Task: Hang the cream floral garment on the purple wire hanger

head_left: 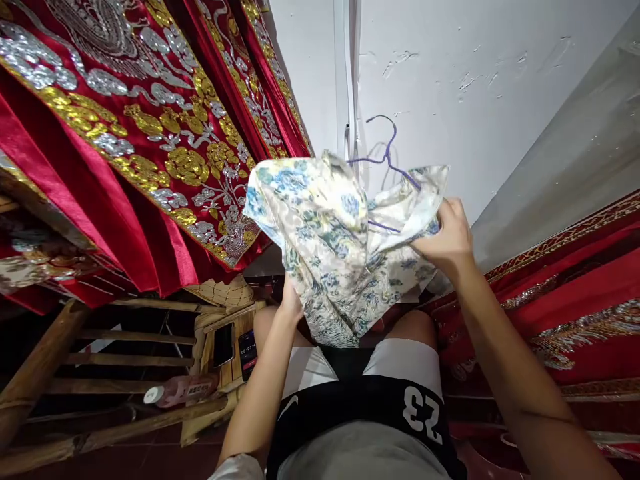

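Above the lap, floral garment (340,247) on purple hanger (387,157); right hand (447,233) fingers pinch its upper edge, left hand (291,300) grips lower cloth; slick fabric may slip off hanger, or hook snag it

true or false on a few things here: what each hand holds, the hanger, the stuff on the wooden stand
1. The right hand grips the floral garment near its top. True.
2. The hanger is red. False: it is purple.
3. The left hand holds a phone. False: it grips the garment's lower part; two phones lie on the wooden stand.
4. Red cloth with gold and silver embroidery hangs at the left. True.
5. The hanger lies on the floor. False: it is up in the garment, its hook sticking out above.
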The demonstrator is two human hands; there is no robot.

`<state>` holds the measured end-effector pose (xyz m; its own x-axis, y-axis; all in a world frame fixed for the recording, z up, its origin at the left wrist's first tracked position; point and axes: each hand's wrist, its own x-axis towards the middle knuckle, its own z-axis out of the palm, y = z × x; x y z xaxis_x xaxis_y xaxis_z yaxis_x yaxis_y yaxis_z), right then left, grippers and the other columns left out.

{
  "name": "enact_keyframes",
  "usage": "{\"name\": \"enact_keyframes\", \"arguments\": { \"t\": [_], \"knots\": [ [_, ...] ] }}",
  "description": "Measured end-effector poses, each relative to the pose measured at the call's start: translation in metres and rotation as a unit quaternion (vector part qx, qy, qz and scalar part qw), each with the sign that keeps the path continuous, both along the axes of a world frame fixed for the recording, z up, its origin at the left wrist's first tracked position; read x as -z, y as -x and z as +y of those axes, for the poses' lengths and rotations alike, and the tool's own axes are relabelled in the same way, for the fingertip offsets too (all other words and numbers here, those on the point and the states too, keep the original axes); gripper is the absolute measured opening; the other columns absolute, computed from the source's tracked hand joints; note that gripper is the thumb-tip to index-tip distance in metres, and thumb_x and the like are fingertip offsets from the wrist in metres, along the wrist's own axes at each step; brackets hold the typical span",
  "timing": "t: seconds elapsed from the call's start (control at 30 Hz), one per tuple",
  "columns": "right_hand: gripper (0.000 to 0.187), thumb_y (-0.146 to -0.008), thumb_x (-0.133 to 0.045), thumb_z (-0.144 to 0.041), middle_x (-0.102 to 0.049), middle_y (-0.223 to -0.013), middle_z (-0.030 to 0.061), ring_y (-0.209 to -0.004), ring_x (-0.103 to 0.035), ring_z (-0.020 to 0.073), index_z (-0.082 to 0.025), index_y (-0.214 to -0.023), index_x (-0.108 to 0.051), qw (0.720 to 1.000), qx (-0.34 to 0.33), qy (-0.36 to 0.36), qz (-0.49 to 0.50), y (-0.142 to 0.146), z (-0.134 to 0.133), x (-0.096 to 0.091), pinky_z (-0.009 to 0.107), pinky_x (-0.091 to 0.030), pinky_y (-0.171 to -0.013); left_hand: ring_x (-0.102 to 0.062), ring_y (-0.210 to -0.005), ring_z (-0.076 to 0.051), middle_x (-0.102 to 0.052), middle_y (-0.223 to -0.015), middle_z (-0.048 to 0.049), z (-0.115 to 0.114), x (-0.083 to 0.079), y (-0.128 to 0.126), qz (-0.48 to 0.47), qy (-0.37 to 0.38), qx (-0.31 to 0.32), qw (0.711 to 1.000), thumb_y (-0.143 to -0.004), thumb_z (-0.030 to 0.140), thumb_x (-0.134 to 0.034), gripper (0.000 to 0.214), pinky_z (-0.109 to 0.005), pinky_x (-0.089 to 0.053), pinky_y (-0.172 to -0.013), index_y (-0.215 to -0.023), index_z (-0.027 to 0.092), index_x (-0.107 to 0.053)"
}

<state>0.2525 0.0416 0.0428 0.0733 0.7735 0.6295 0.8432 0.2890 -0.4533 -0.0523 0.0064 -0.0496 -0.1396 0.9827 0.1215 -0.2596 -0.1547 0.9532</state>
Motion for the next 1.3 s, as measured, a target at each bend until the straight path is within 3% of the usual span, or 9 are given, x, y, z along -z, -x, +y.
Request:
{"name": "enact_keyframes", "arguments": {
  "t": [0.17,0.3,0.4,0.5,0.57,0.7,1.07,1.17,1.3],
  "knots": [
    [0.085,-0.074,-0.073,-0.035,-0.053,-0.132,0.0153,-0.124,-0.052,0.0437,-0.026,-0.154,-0.044,0.998,-0.038,-0.007,-0.044,0.024,0.007,-0.028,0.061,-0.043,-0.105,-0.053,-0.14,-0.03,-0.075,-0.118,-0.0083,-0.006,0.037,-0.024,-0.042,0.052,-0.116,0.991,-0.075,0.096,-0.037,0.083,-0.04,-0.048,-0.114,-0.106,0.028,-0.074],
    [0.085,-0.076,-0.072,-0.036,-0.053,-0.142,0.0142,-0.132,-0.048,0.0437,-0.028,-0.155,-0.043,0.994,-0.097,-0.023,-0.047,0.029,-0.013,-0.023,0.064,-0.038,-0.11,-0.052,-0.142,-0.032,-0.071,-0.129,-0.0109,-0.02,0.059,-0.037,0.027,0.059,-0.094,0.993,-0.069,0.08,-0.071,0.076,-0.042,-0.039,-0.121,-0.118,0.023,-0.07],
    [0.071,-0.081,-0.07,-0.043,-0.052,-0.149,0.0128,-0.143,-0.041,0.0417,-0.027,-0.148,-0.051,0.988,-0.141,-0.058,0.003,0.027,-0.037,-0.001,0.063,-0.034,-0.115,-0.059,-0.134,-0.032,-0.072,-0.128,-0.0142,-0.033,0.064,-0.045,0.043,0.058,-0.027,0.997,-0.068,0.054,-0.086,0.07,-0.047,-0.039,-0.121,-0.126,0.018,-0.067],
    [0.045,-0.087,-0.068,-0.048,-0.066,-0.129,0.0124,-0.128,-0.056,0.0346,-0.024,-0.125,-0.064,0.974,-0.148,-0.055,0.161,0.041,-0.064,0.042,0.052,-0.044,-0.109,-0.06,-0.133,-0.032,-0.071,-0.13,-0.0149,-0.044,0.066,-0.056,0.021,0.082,0.003,0.996,-0.068,0.045,-0.087,0.067,-0.047,-0.038,-0.121,-0.126,0.018,-0.067],
    [0.029,-0.091,-0.064,-0.051,-0.07,-0.094,0.008,-0.092,-0.066,0.0263,-0.022,-0.097,-0.066,0.938,-0.134,0.043,0.318,0.06,-0.08,0.078,0.04,-0.053,-0.084,-0.058,-0.136,-0.032,-0.069,-0.134,-0.0147,-0.051,0.067,-0.064,0.019,0.092,0.005,0.996,-0.067,0.043,-0.088,0.066,-0.046,-0.037,-0.122,-0.126,0.018,-0.067],
    [0.049,-0.091,-0.059,-0.061,-0.042,-0.058,-0.0034,-0.056,-0.04,0.0142,-0.023,-0.064,-0.044,0.867,-0.154,0.21,0.425,0.101,-0.096,0.128,0.029,-0.033,-0.055,-0.058,-0.136,-0.032,-0.07,-0.132,-0.0141,-0.06,0.065,-0.07,0.045,0.065,0.024,0.997,-0.072,0.044,-0.084,0.058,-0.046,-0.039,-0.121,-0.122,0.018,-0.069],
    [0.044,-0.097,-0.053,-0.057,-0.037,-0.064,-0.005,-0.061,-0.035,0.0133,-0.023,-0.071,-0.04,0.86,-0.231,0.239,0.386,0.101,-0.095,0.123,0.029,-0.029,-0.059,-0.062,-0.13,-0.033,-0.074,-0.121,-0.0136,-0.07,0.057,-0.055,0.099,0.058,0.025,0.993,-0.069,0.042,-0.086,0.052,-0.046,-0.041,-0.119,-0.113,0.018,-0.072],
    [0.045,-0.096,-0.054,-0.055,-0.037,-0.06,-0.0049,-0.057,-0.034,0.0126,-0.023,-0.067,-0.041,0.834,-0.245,0.267,0.416,0.097,-0.098,0.119,0.029,-0.026,-0.056,-0.065,-0.122,-0.033,-0.072,-0.119,-0.0145,-0.066,0.066,-0.053,0.092,0.064,-0.066,0.991,-0.073,0.045,-0.083,0.053,-0.046,-0.046,-0.112,-0.115,0.017,-0.066],
    [0.045,-0.09,-0.06,-0.051,-0.036,-0.055,-0.005,-0.052,-0.032,0.0113,-0.023,-0.061,-0.039,0.81,-0.221,0.28,0.466,0.097,-0.1,0.112,0.028,-0.025,-0.052,-0.056,-0.127,-0.028,-0.055,-0.136,-0.015,-0.066,0.084,-0.058,0.149,-0.022,-0.329,0.932,-0.082,0.043,-0.077,0.061,-0.042,-0.045,-0.109,-0.132,0.021,-0.049]
  ]
}}
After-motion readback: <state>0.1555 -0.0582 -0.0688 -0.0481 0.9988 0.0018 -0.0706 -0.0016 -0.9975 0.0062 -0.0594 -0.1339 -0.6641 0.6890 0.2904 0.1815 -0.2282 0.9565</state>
